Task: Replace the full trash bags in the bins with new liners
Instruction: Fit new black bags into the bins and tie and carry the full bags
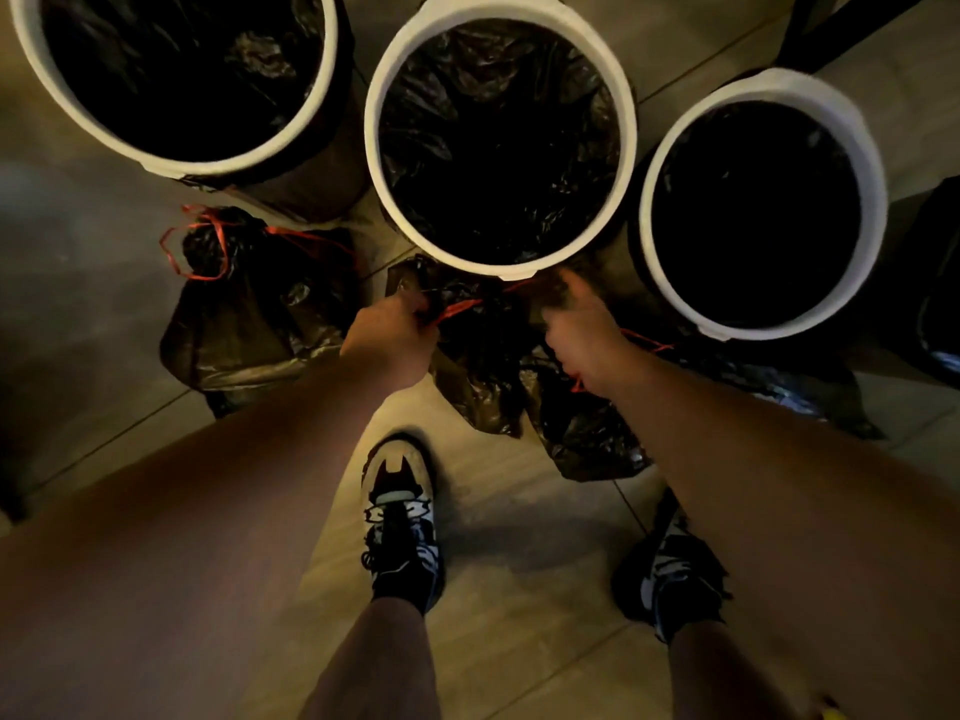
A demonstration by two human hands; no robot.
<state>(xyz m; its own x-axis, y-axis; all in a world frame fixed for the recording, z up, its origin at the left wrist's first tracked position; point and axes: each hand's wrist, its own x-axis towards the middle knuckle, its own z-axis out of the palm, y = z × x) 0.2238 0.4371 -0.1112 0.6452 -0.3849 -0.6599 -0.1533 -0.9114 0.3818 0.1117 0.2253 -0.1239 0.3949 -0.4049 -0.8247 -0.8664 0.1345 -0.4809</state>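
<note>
Three round bins with white rims stand in a row: left bin [78,111], middle bin [376,163], right bin [872,200]. Each holds a black liner. On the floor in front of the middle bin lies a black trash bag [483,366] with a red drawstring [457,309]. My left hand [389,340] grips the bag's top and the drawstring. My right hand [582,330] grips the bag's other side, with red string showing beside it. A second black bag [249,309], tied with red string, sits on the floor to the left.
The floor is tiled. My two shoes [400,517] stand just behind the bag. Another dark bag [940,304] lies at the right edge. A dark bar [841,28] crosses the top right corner.
</note>
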